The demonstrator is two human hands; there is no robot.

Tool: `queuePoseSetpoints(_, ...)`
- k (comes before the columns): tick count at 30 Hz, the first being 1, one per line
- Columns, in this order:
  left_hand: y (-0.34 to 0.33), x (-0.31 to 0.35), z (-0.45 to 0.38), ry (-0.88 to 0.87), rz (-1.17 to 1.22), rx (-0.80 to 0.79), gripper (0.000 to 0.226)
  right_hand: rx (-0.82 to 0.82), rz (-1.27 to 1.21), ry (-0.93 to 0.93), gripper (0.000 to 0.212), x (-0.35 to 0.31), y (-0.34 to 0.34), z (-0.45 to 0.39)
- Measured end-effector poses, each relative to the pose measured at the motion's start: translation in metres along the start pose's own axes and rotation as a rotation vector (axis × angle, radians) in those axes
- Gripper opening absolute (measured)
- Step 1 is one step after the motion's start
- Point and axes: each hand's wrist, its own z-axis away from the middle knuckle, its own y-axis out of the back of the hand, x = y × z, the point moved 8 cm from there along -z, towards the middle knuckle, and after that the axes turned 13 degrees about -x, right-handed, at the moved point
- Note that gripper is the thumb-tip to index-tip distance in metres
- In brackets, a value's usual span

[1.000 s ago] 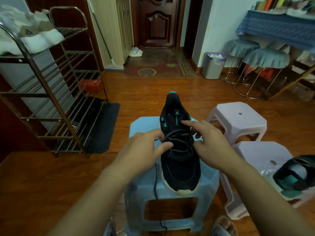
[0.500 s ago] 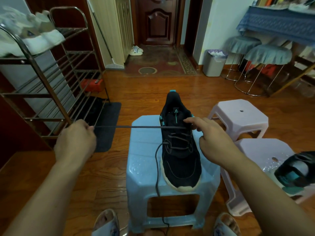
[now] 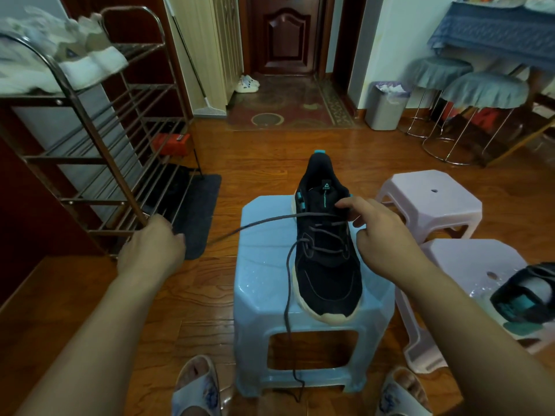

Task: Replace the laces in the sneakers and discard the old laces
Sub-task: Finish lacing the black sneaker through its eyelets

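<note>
Lace (image 3: 264, 221) end (blurred) beside left hand (image 3: 151, 250)

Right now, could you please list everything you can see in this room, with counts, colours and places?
sneaker: one, black, on the blue stool.
lace: one, dark grey, threaded through the sneaker, one end off to the left, the other hanging down the front.
blue stool: one, centre.
pink stools: two, right.
second sneaker: one, black and teal, on the near pink stool.
shoe rack: one, metal, left; pale shoes on top.
bin: one, grey, by the wall.
covered stools: two, grey, far right.
door: one, dark wood.
slippers: two, pale, bottom.
left hand: curled, lace end blurred.
right hand: fingers at the sneaker's top eyelets.
</note>
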Motion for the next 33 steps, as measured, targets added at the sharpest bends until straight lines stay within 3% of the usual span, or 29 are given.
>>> queuePoseSetpoints(2,-0.009,0.022,0.009,-0.077,0.071,-0.07,0.033,0.002,-0.034,0.016,0.066,-0.002,-0.001,0.001)
queuePoseSetpoints(5,-0.021,0.068,0.031,-0.279,0.259,-0.198,0.021,0.067,-0.059,0.06,0.063,-0.006,0.0,0.0)
queuePoseSetpoints(8,-0.034,0.099,0.054,-0.4,0.484,-0.345,0.035,0.185,-0.074,0.112,0.054,-0.013,0.009,-0.003)
queuePoseSetpoints(11,-0.045,0.121,0.062,-0.501,0.69,-0.381,0.037,0.22,-0.026,0.134,0.041,-0.023,0.01,-0.009)
queuePoseSetpoints(15,-0.058,0.139,0.06,-0.477,0.8,-0.325,0.008,0.238,0.079,0.203,0.031,-0.04,0.001,-0.016)
queuePoseSetpoints(19,-0.067,0.145,0.053,-0.475,0.733,-0.244,0.016,0.194,0.081,0.221,0.032,-0.045,-0.01,-0.023)
queuePoseSetpoints(33,-0.076,0.145,0.05,-0.379,0.799,-0.329,0.017,0.155,0.019,0.174,0.033,-0.041,-0.015,-0.024)
